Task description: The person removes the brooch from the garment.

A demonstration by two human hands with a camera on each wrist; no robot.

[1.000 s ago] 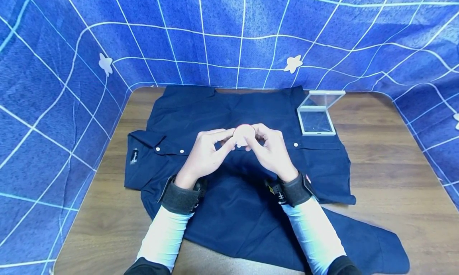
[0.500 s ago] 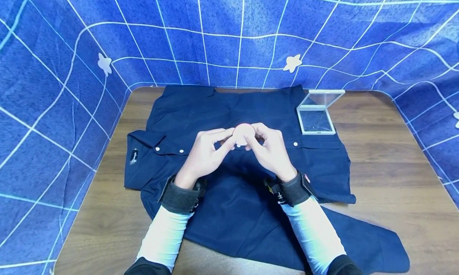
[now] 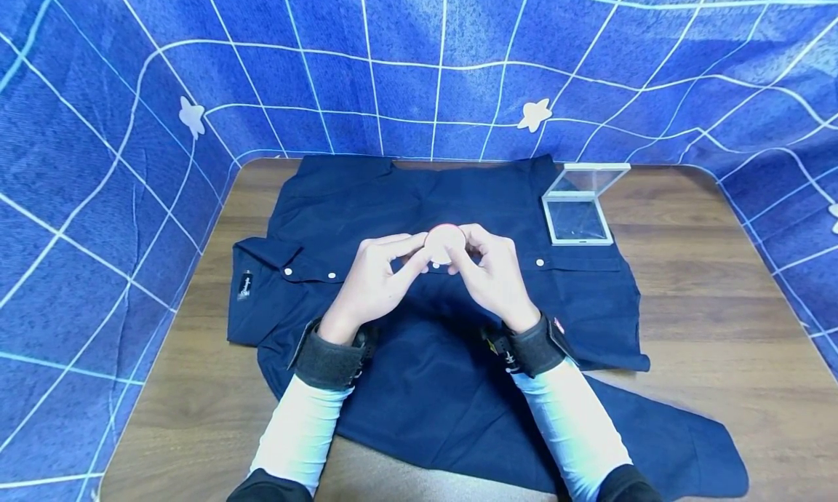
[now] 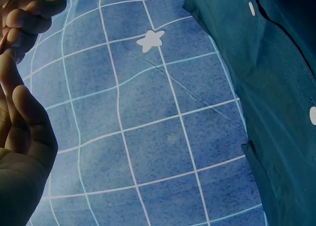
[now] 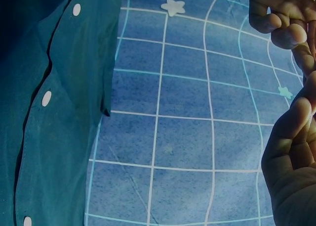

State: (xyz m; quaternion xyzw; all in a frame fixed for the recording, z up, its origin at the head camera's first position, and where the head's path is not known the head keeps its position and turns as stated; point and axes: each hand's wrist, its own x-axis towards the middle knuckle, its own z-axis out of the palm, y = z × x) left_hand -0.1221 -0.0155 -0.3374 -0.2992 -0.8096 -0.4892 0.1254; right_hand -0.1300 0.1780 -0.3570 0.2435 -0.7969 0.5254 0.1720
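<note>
A small round pale disc with a red rim (image 3: 445, 240) is held up between both hands in the head view. My left hand (image 3: 380, 276) pinches its left side between thumb and fingers, and my right hand (image 3: 492, 273) pinches the opposite side, the thumb over its pale face. Beneath them lies a navy button-up shirt (image 3: 452, 196), spread sideways with its collar to the left. Each wrist view catches one hand at its edge: the left hand (image 4: 27, 137) and the right hand (image 5: 291, 166). The disc itself is mostly out of those views.
On the shirt's upper right stands a shallow white-framed square case (image 3: 552, 225), its clear lid (image 3: 592, 178) tilted up. A wooden table (image 3: 713, 305) shows around the shirt. Blue gridded cloth (image 3: 406, 87) walls the back and sides. One sleeve (image 3: 681, 444) stretches toward the lower right.
</note>
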